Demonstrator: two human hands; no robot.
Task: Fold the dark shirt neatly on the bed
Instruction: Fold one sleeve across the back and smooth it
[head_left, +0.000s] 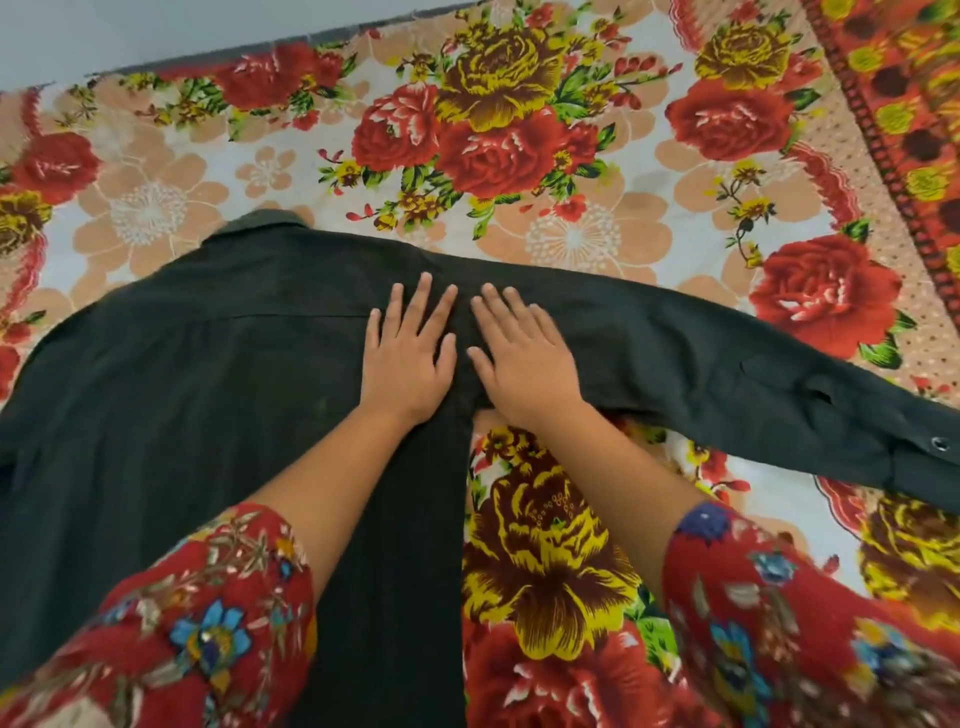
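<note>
Sleeves: nearest to the head camera, both of my forearms enter from the lower edge. My left sleeve (197, 623) and right sleeve (779, 623) are red cloth with a flower print, and both end short of the wrist.
Bed: the bed (571, 156) fills almost the whole view. It is covered by a sheet printed with red and yellow roses on a pale ground. A patterned red border band (893, 156) runs down its right side.
Dark shirt: the dark shirt (182, 389) lies spread flat on the bed, at the left and centre of the view. Its body runs toward me and passes under my left forearm. A seam crosses it at shoulder level.
Shirt arm: one long shirt arm (727, 353) stretches to the right across the sheet. It lies flat, with creases toward its end.
Left hand: my left hand (408, 353) lies palm down on the shirt's body near the shoulder. The fingers are straight and slightly spread. It presses the cloth and grips nothing.
Right hand: my right hand (519, 353) lies palm down just beside the left, where the shirt arm joins the body. The fingers are straight and it grips nothing.
Collar: the collar (265, 221) sits at the far edge of the shirt, pointing away from me.
Cuff: the cuff (904, 467) lies at the right edge of the view.
Fastener: a small round fastener (939, 443) shows on the cuff.
</note>
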